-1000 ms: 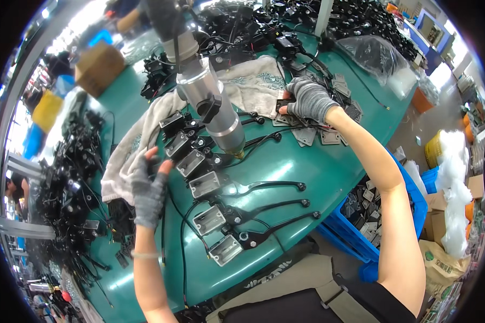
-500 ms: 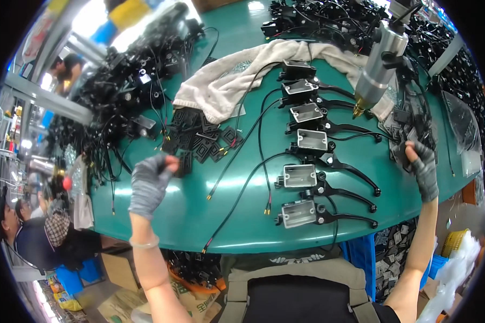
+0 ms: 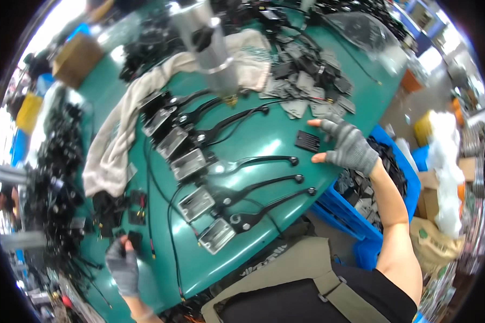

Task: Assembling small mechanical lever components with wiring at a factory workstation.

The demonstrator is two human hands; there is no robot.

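Observation:
My right hand (image 3: 342, 144), in a grey fingerless glove, has thumb and fingers spread around a small dark ribbed plate (image 3: 307, 141), which appears to lie on the table. My left hand (image 3: 123, 265), gloved alike and blurred, has its fingers curled together at the lower left. Its fingertips meet a flat black piece (image 3: 135, 240); what they pinch is unclear. Between the hands, several black brake levers (image 3: 269, 209) with open rectangular reservoirs (image 3: 217, 235) stand in a slanting row. A silver power screwdriver (image 3: 218, 70) hangs over the row's far end.
A white cloth (image 3: 105, 156) curves behind the levers on the green table (image 3: 264, 134). Grey and dark cover plates (image 3: 304, 81) are heaped at the far right. Black wired parts (image 3: 59, 172) pile up on the left. A blue crate (image 3: 412, 185) stands beside the right edge.
My view has swung to the right and tilted. My right hand has moved from the plate pile toward the near table edge, its fingers now spread. My left hand stays near the black pieces.

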